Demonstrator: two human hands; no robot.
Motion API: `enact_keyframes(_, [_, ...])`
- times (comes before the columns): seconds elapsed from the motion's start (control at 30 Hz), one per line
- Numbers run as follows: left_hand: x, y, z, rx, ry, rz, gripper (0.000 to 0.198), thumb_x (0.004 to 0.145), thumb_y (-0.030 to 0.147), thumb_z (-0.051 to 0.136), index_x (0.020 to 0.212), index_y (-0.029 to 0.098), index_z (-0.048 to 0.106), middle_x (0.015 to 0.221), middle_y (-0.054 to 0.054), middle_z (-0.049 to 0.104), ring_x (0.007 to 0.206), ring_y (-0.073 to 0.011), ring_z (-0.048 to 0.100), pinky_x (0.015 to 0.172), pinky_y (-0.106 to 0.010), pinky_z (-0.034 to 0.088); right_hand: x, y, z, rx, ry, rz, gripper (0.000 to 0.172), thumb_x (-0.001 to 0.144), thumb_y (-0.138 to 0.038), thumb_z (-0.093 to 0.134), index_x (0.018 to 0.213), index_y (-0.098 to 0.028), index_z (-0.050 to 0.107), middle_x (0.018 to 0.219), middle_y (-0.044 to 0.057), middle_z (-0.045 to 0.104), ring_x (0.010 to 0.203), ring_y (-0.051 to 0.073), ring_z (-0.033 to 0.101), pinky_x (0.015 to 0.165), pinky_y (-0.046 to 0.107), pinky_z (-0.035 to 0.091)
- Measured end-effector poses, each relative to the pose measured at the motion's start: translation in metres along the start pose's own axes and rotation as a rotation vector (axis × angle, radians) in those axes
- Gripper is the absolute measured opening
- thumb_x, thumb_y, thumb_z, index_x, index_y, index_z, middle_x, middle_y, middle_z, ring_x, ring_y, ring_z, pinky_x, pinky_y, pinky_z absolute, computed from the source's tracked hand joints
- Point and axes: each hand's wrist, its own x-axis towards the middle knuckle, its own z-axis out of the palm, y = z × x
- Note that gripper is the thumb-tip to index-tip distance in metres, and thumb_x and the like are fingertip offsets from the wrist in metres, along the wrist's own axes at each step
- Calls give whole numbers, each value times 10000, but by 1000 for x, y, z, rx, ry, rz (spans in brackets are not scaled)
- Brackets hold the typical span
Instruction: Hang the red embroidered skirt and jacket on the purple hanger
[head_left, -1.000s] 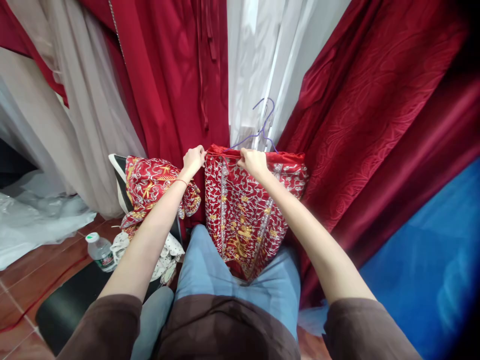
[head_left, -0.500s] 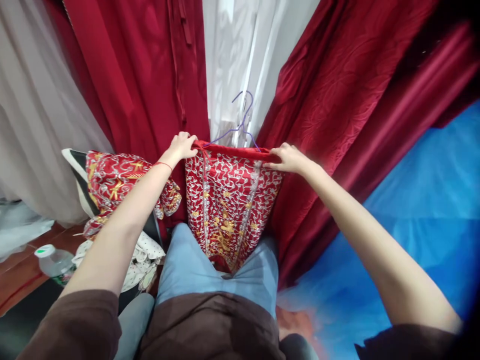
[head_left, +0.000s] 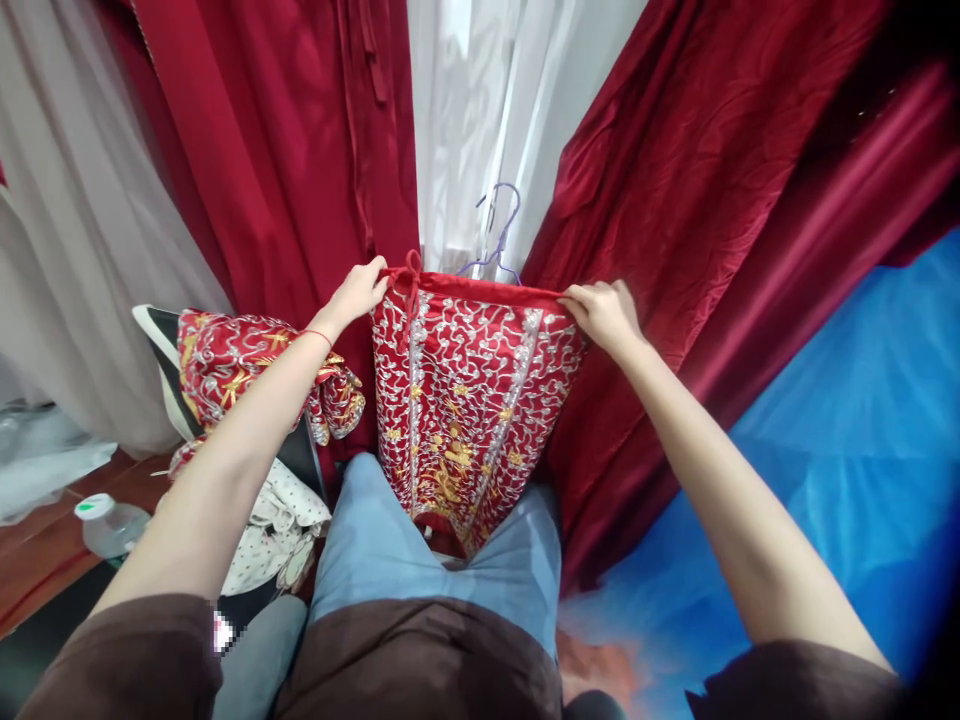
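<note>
I hold up a red embroidered skirt (head_left: 465, 400) with silver and gold patterns by its plain red waistband. My left hand (head_left: 358, 292) pinches the band's left end, beside a small red tie knot. My right hand (head_left: 600, 312) grips the band's right end, fingers closed. The skirt hangs down onto my lap in blue jeans (head_left: 375, 545). A purple wire hanger (head_left: 496, 232) sticks up behind the waistband's middle.
Dark red gowns (head_left: 300, 150) and white fabric (head_left: 480, 110) hang close in front. A second red embroidered garment (head_left: 232, 365) lies on a chair at left, over a dotted white cloth (head_left: 277, 520). A water bottle (head_left: 109, 525) stands on the floor. Blue cloth (head_left: 840, 450) fills the right.
My right hand slid from the band's middle to its right end, spreading the skirt flat. Both hands lifted the waistband a little, hiding more of the hanger.
</note>
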Motion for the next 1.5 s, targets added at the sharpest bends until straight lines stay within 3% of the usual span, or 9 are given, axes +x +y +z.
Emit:
enact_keyframes(0.17, [-5,-2,6,-216,-175,5,186,853,363,582,878,179,572,720,-5,588,649,-147,523,677,-268,405,-5,-11,3,-29,-217,-3,303,947,-337,429,1090,-211,663,1079,117,737,922,270,641,810,381,400])
enact_keyframes(0.37, [-27,-26,-21,-266,-228,-81,627,745,389,724,1289,162,509,935,-76,703,853,-201,653,802,-291,476,-24,-45,10,71,-25,141,476,910,-322,449,1323,-91,504,1198,240,624,908,322,647,666,378,455])
enact_keyframes(0.53, [-64,-69,-73,165,-514,-425,420,626,583,777,797,202,727,861,-94,755,831,-271,682,784,-325,476,-25,-85,16,153,133,137,458,937,-343,378,1291,-84,509,1225,269,548,908,328,630,622,381,471])
enact_keyframes(0.77, [-100,-70,-65,273,-262,-384,434,814,607,556,859,260,814,1006,-84,784,987,-311,696,878,-357,461,-18,-243,5,352,158,-314,351,958,-322,419,1173,-97,581,1182,240,590,985,309,590,791,409,494])
enact_keyframes(0.9, [-101,-65,-55,364,-232,-397,464,872,538,476,892,220,813,1032,-117,779,1030,-320,698,869,-357,469,-15,-355,-2,331,343,-635,376,975,-285,469,1304,-112,523,1356,237,547,1158,336,543,913,455,454])
enact_keyframes(1.0, [-102,-64,-59,275,-214,-440,573,897,594,421,870,161,795,996,-145,778,1000,-310,706,860,-348,480,-2,-401,6,265,409,-685,344,1001,-140,355,1300,-132,527,1418,226,526,1272,320,488,996,507,398])
enact_keyframes(1.2, [-94,-55,-96,-414,-297,-375,827,934,712,133,1095,136,705,1216,-157,718,1114,-223,676,958,-310,491,36,-398,11,336,243,-828,337,1029,-158,297,1179,-164,599,1160,155,680,1090,255,589,932,421,423])
enact_keyframes(1.37, [-78,-5,-141,-252,-357,-337,794,907,742,239,1317,167,602,1351,-114,639,1284,-255,561,1029,-330,428,65,-369,-22,528,66,-272,335,1002,-235,359,1228,-103,569,1047,178,706,934,272,653,838,373,446])
enact_keyframes(1.5, [-80,34,-167,86,-361,-224,941,766,746,570,1483,155,418,1308,-135,629,1254,-313,556,992,-337,432,80,-324,-35,678,46,147,379,987,-331,357,1190,-126,604,1049,175,707,955,299,653,807,370,460])
